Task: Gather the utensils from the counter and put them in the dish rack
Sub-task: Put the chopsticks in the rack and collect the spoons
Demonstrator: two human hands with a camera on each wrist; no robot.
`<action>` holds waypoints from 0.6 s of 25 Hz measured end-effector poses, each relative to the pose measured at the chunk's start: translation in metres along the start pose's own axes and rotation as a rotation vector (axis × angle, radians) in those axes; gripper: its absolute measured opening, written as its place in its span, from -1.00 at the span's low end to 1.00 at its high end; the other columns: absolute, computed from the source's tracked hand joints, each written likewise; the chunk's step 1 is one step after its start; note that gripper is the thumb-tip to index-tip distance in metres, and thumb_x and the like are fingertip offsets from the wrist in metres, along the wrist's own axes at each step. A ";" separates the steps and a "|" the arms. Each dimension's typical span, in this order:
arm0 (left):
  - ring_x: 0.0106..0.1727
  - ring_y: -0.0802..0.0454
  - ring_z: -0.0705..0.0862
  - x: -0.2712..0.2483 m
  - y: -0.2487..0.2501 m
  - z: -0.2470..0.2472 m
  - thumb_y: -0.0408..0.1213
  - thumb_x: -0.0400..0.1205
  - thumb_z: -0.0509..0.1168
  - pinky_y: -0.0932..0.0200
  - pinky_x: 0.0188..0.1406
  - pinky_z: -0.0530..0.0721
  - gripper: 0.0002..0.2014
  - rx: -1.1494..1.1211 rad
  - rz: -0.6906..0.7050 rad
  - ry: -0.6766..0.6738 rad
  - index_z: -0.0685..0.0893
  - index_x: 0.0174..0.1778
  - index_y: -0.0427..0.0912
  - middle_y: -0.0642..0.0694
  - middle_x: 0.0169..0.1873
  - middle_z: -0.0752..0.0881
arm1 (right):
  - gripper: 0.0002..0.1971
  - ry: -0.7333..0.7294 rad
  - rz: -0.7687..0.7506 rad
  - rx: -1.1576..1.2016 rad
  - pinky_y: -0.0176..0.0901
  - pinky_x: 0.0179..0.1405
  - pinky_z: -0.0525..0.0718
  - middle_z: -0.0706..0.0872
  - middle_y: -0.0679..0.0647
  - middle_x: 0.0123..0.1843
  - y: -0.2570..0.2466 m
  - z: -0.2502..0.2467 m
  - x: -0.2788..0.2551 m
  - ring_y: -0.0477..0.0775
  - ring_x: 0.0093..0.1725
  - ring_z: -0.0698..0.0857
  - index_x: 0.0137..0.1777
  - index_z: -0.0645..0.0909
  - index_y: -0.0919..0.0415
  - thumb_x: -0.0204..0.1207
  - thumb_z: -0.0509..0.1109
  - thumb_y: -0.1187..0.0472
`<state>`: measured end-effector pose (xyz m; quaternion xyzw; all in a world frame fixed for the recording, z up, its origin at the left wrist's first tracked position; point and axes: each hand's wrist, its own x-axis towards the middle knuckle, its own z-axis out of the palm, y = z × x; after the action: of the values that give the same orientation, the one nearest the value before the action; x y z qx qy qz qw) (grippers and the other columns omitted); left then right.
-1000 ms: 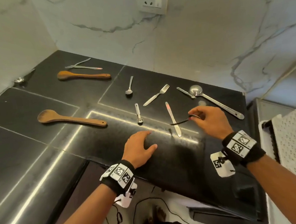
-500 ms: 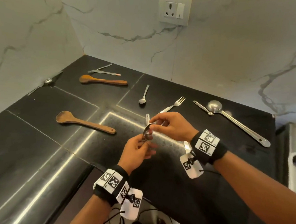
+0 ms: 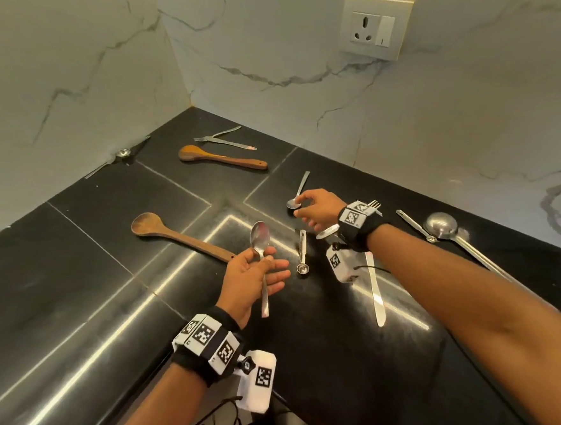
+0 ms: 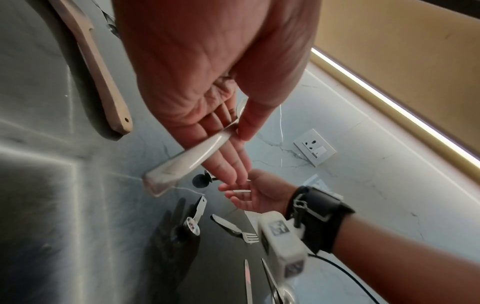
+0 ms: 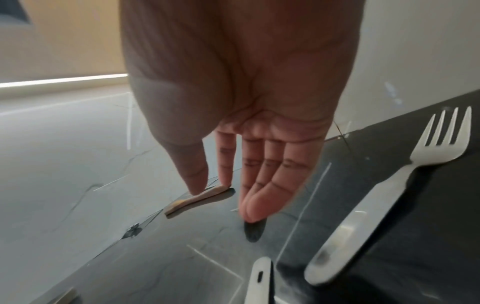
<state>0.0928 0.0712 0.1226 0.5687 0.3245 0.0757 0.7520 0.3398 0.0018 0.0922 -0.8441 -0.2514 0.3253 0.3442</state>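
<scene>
My left hand [image 3: 249, 282] holds a steel spoon [image 3: 260, 237] upright over the black counter [image 3: 76, 259], bowl up. In the left wrist view the thumb presses the spoon's handle [image 4: 187, 160] against the straight fingers. My right hand [image 3: 317, 208] reaches over a small teaspoon [image 3: 300, 186] that lies on the counter. Its thumb and forefinger pinch the teaspoon [image 5: 187, 202] near the bowl. A measuring spoon [image 3: 302, 254], a table knife [image 3: 375, 288] and a fork [image 5: 389, 195] lie beside that arm. The dish rack is out of view.
Two wooden spoons [image 3: 181, 236] [image 3: 222, 158] lie to the left and at the back. A fork and knife pair [image 3: 224, 140] sits near the corner. A long ladle [image 3: 442, 226] and a thin steel tool [image 3: 416, 226] lie at the right. A wall socket [image 3: 376, 34] is above.
My right hand lifted the steel spoon and passed it to my left hand. It then let go and moved back to the teaspoon. The head view swung left.
</scene>
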 end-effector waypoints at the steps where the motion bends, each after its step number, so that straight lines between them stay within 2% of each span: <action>1: 0.04 -0.19 0.85 0.004 0.003 -0.002 -0.37 0.75 0.21 -0.04 0.03 0.81 -0.82 -0.011 -0.001 0.006 0.63 0.22 -0.23 -0.29 0.03 0.83 | -0.66 0.053 0.078 0.109 -0.09 -0.21 0.76 0.72 0.13 -0.14 -0.002 0.001 0.014 0.08 -0.29 0.70 0.26 0.64 0.10 0.52 0.53 0.07; 3: 0.07 -0.20 0.84 0.013 0.008 -0.007 -0.36 0.74 0.22 -0.09 0.11 0.79 -0.81 -0.033 -0.005 0.024 0.63 0.23 -0.24 -0.30 0.04 0.83 | -0.69 0.151 0.218 0.291 -0.07 -0.14 0.71 0.69 0.23 -0.23 -0.004 0.003 0.039 0.15 -0.27 0.66 0.15 0.65 0.27 0.51 0.53 0.10; 4: 0.09 -0.20 0.83 0.018 0.010 -0.012 -0.36 0.74 0.22 -0.10 0.14 0.78 -0.81 -0.041 -0.005 0.031 0.63 0.24 -0.24 -0.31 0.04 0.83 | -0.69 0.165 0.269 0.330 -0.05 -0.04 0.72 0.72 0.26 -0.26 -0.002 0.004 0.049 0.17 -0.25 0.70 0.08 0.63 0.31 0.50 0.53 0.10; 5: 0.10 -0.19 0.83 0.022 0.012 -0.017 -0.36 0.74 0.22 -0.12 0.17 0.77 -0.81 -0.050 -0.007 0.039 0.63 0.23 -0.25 -0.31 0.05 0.83 | -0.69 0.155 0.313 0.338 0.06 0.07 0.77 0.77 0.29 -0.26 -0.003 0.006 0.057 0.20 -0.22 0.78 0.02 0.61 0.31 0.48 0.53 0.07; 7: 0.13 -0.16 0.82 0.032 0.016 -0.029 -0.37 0.74 0.22 -0.11 0.20 0.75 -0.82 -0.067 -0.017 0.054 0.63 0.23 -0.25 -0.30 0.06 0.82 | -0.69 0.134 0.359 0.322 0.22 0.08 0.82 0.82 0.34 -0.20 -0.001 0.009 0.070 0.25 -0.17 0.87 -0.04 0.59 0.33 0.44 0.56 0.11; 9: 0.16 -0.14 0.81 0.040 0.019 -0.042 -0.38 0.73 0.23 -0.09 0.20 0.75 -0.82 -0.081 -0.022 0.058 0.63 0.22 -0.25 -0.30 0.08 0.82 | -0.78 0.135 0.365 0.313 0.21 0.04 0.84 0.82 0.37 -0.12 -0.004 0.011 0.075 0.26 -0.18 0.86 -0.06 0.65 0.42 0.41 0.57 0.30; 11: 0.16 -0.13 0.81 0.049 0.024 -0.057 -0.38 0.73 0.24 -0.08 0.21 0.75 -0.83 -0.089 -0.020 0.061 0.64 0.21 -0.25 -0.30 0.08 0.82 | -0.85 0.170 0.339 0.179 0.04 -0.17 0.86 0.84 0.31 -0.14 -0.010 0.006 0.073 0.18 -0.26 0.84 -0.18 0.71 0.35 0.31 0.62 0.36; 13: 0.15 -0.13 0.81 0.058 0.030 -0.072 -0.38 0.72 0.25 -0.09 0.19 0.74 -0.84 -0.098 -0.004 0.073 0.65 0.19 -0.25 -0.30 0.07 0.82 | -0.80 0.253 0.277 -0.052 -0.19 -0.40 0.76 0.82 0.17 -0.23 -0.017 -0.010 0.066 0.11 -0.32 0.82 -0.22 0.67 0.17 0.27 0.65 0.28; 15: 0.12 -0.11 0.82 0.067 0.036 -0.085 -0.38 0.72 0.26 -0.07 0.14 0.73 -0.84 -0.093 0.020 0.085 0.65 0.18 -0.25 -0.28 0.04 0.82 | -0.77 0.348 0.143 -0.303 -0.20 -0.32 0.67 0.76 0.07 -0.18 -0.028 -0.033 0.050 0.11 -0.23 0.79 -0.08 0.63 0.07 0.33 0.60 0.21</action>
<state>0.1057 0.1842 0.1160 0.5326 0.3464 0.1224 0.7625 0.3914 0.0381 0.1128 -0.9451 -0.1739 0.1570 0.2277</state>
